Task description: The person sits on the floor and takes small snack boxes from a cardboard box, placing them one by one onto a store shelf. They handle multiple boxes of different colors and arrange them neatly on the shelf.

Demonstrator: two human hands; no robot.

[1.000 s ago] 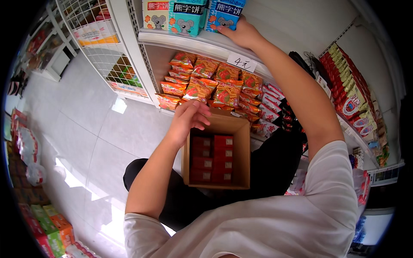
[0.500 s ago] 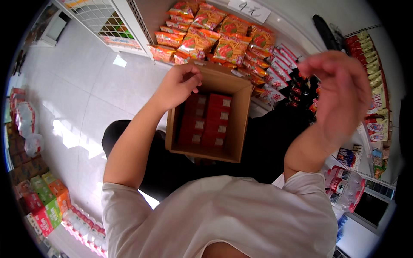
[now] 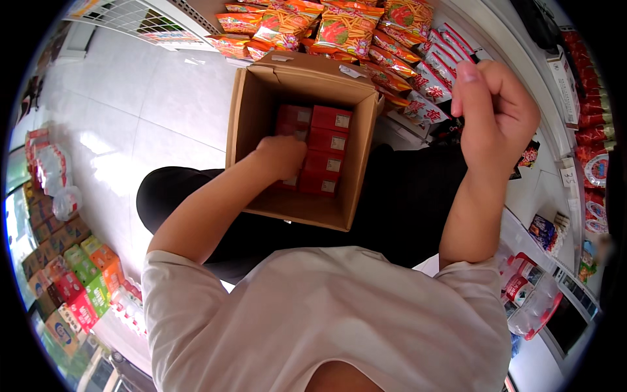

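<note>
Floor [image 3: 111, 124]: tiled
Left hand [image 3: 282, 155]: inside carton [image 3: 360, 150], grip hidden
Right hand [image 3: 498, 108]: part-open, empty
Red boxes [image 3: 328, 140]: may jam if tilted

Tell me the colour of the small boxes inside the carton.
The small boxes are red, best seen in the head view.

I'm inside a shop.
Around me I see snack bags [image 3: 343, 29] in rows, a price card [image 3: 569, 178] on a shelf edge [image 3: 575, 208], bottle packs [image 3: 528, 297] and stacked cartons [image 3: 81, 307].

One carton [image 3: 360, 147], at least six red boxes [image 3: 326, 140]
</note>
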